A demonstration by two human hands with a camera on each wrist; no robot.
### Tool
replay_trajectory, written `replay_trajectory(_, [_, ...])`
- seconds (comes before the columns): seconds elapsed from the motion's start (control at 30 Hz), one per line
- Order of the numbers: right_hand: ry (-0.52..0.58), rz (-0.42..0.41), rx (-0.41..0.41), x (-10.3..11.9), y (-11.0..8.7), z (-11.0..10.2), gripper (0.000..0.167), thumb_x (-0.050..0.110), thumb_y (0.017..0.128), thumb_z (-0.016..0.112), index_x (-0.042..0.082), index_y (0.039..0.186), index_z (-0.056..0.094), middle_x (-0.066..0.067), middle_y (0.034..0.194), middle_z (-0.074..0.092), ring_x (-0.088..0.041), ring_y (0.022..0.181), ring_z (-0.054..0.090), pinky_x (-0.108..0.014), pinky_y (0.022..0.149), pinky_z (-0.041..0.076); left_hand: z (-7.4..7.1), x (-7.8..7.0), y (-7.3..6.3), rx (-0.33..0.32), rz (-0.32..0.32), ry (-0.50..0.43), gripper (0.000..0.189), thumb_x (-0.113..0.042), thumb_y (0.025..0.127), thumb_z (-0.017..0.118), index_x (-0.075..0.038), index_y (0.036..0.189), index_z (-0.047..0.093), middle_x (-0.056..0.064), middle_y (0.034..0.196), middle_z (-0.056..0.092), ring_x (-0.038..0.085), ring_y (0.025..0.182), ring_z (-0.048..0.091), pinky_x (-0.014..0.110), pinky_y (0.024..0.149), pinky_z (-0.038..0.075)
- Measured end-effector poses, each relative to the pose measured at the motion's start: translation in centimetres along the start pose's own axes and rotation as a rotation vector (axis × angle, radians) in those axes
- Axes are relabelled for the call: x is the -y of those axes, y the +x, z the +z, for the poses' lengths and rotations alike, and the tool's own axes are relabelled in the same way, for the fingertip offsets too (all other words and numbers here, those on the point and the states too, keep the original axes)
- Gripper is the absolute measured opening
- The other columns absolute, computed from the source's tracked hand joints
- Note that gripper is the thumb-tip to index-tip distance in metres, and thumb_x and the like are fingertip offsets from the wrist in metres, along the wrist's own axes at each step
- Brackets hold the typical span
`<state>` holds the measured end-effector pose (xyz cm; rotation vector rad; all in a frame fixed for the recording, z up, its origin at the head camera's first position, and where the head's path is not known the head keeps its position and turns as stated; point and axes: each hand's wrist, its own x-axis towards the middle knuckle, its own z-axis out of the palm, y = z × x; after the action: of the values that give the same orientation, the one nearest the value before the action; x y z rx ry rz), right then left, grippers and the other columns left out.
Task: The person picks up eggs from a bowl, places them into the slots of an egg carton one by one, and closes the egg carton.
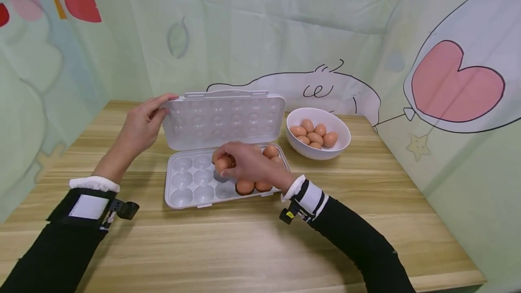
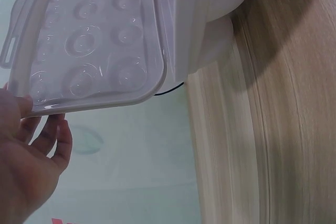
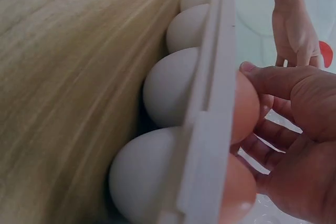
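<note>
A white plastic egg box stands on the table, its clear lid (image 1: 224, 132) raised and leaning back. My left hand (image 1: 140, 125) holds the lid's upper left corner, with the thumb in front and the fingers behind, as the left wrist view shows. Over the tray (image 1: 182, 180), my right hand (image 1: 252, 164) grips a brown egg (image 1: 223, 164) at the third column from the left. Brown eggs (image 1: 245, 187) fill cups on the right side, partly hidden under that hand. The two left columns of cups hold nothing.
A white bowl (image 1: 315, 153) with several brown eggs (image 1: 314, 138) stands to the right of the box, near the back of the wooden table (image 1: 260, 248). A printed cloth (image 1: 252, 35) hangs behind and along the sides.
</note>
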<state>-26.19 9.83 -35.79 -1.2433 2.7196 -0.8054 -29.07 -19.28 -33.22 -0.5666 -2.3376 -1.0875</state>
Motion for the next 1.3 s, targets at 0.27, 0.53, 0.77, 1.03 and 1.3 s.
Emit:
replay_trajectory(0.27, [-0.209, -0.046, -0.022, -0.3, 0.1, 0.9, 0.031, 0.026, 0.089, 0.085, 0.024, 0.114, 0.067, 0.014, 0.096, 0.062, -0.012, 0.094, 0.053, -0.030, 0.085, 0.043, 0.1, 0.0, -0.1, -0.005, 0.005, 0.008, 0.037, 0.000, 0.107, 0.051, -0.008, 0.142, 0.063, 0.019, 0.122, 0.065, 0.025, 0.086, 0.046, 0.018, 0.072, 0.035])
replay_trajectory(0.53, [-0.323, -0.078, -0.063, -0.5, 0.2, 1.6, 0.035, 0.031, 0.082, 0.090, 0.025, 0.109, 0.069, 0.014, 0.095, 0.064, -0.012, 0.092, 0.057, -0.033, 0.083, 0.046, 0.0, 0.0, -0.2, 0.002, 0.001, -0.003, 0.037, -0.001, 0.108, 0.050, -0.009, 0.142, 0.062, 0.019, 0.128, 0.065, 0.026, 0.092, 0.050, 0.015, 0.076, 0.036])
replay_trajectory(0.77, [-0.351, -0.047, -0.048, -0.3, 0.2, 1.7, 0.038, 0.035, 0.082, 0.090, 0.025, 0.113, 0.070, 0.014, 0.100, 0.066, -0.016, 0.095, 0.057, -0.036, 0.088, 0.046, 0.0, 0.0, -0.1, -0.004, 0.004, 0.000, 0.037, -0.002, 0.109, 0.049, -0.009, 0.143, 0.062, 0.019, 0.132, 0.064, 0.024, 0.093, 0.049, 0.015, 0.077, 0.036])
replay_trajectory(1.03, [-0.400, -0.046, -0.040, -0.3, 0.3, 2.0, 0.039, 0.037, 0.084, 0.088, 0.024, 0.116, 0.068, 0.010, 0.099, 0.067, -0.017, 0.100, 0.059, -0.038, 0.090, 0.046, 0.0, 0.0, -0.2, -0.015, 0.013, -0.003, 0.037, -0.001, 0.108, 0.050, -0.008, 0.142, 0.062, 0.018, 0.126, 0.065, 0.023, 0.086, 0.044, 0.020, 0.073, 0.034])
replay_trajectory(1.3, [-0.389, -0.045, -0.046, -0.3, 0.3, 1.9, 0.039, 0.038, 0.085, 0.087, 0.022, 0.115, 0.069, 0.007, 0.108, 0.068, -0.017, 0.105, 0.059, -0.036, 0.096, 0.045, 0.1, 0.0, -0.1, -0.005, 0.009, -0.001, 0.038, -0.001, 0.108, 0.050, -0.008, 0.143, 0.061, 0.019, 0.132, 0.064, 0.025, 0.092, 0.048, 0.016, 0.075, 0.035])
